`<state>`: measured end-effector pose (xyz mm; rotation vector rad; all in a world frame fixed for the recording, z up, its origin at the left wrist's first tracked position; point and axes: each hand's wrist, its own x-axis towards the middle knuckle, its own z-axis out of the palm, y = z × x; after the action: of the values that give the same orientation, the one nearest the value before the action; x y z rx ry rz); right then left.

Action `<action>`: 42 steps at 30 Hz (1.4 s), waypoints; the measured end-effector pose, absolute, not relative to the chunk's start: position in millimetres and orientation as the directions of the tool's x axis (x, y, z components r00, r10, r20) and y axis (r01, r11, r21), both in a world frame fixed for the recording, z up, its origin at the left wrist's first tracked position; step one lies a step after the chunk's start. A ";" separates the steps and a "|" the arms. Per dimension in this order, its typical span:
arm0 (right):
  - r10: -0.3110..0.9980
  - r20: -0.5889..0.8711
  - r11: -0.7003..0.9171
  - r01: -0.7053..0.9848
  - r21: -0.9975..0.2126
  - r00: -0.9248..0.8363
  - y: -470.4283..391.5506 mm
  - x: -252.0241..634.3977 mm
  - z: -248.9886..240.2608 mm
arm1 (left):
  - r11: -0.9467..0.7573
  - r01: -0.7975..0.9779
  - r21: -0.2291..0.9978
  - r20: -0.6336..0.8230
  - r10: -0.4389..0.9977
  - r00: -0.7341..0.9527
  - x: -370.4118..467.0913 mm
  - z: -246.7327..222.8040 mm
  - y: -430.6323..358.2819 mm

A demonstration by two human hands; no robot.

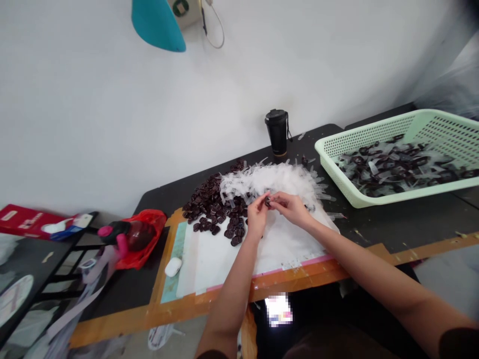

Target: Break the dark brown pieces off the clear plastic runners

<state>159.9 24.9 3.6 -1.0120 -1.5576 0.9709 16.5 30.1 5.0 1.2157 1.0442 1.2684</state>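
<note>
My left hand [257, 212] and my right hand [290, 207] meet over the white sheet [209, 264] on the table. Between their fingertips is a small dark brown piece [267, 201], which both hands pinch; its exact kind is too small to make out. Left of my hands lies a heap of glossy dark brown pieces [209, 202], some loose at its near edge. Just behind my hands spreads a pile of whitish translucent strips [273, 177].
A pale green basket [337, 177] at the right holds many dark pieces with translucent strips. A black lidded cup [277, 132] stands by the wall. At left are a white case [173, 267], a red tray [149, 234] with a bottle [136, 236], and a teal lamp [157, 25] above.
</note>
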 end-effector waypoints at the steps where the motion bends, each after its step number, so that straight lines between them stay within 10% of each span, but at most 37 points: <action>1: 0.935 0.321 0.345 0.175 -0.922 -0.151 24.8 160.4 2.9 | -0.087 -0.062 0.994 0.090 0.995 0.047 16.0 4.6 30.0; 16: 0.885 0.457 0.457 0.348 -0.818 -0.090 27.5 167.4 5.8 | -0.052 -0.102 0.993 0.058 0.996 0.061 16.9 15.4 26.2; 28: 0.835 0.550 0.462 0.502 -0.731 0.033 22.6 167.7 12.5 | 0.151 -0.468 0.871 -0.101 0.986 0.129 16.6 14.9 27.7; 42: 0.826 0.553 0.516 0.541 -0.665 -0.108 21.9 168.7 11.8 | -0.011 -0.314 0.949 0.034 0.997 0.065 17.9 12.6 30.1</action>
<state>168.7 21.9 11.8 -1.1456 -1.7819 0.3662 17.9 30.1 12.6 1.0198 0.9117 1.3088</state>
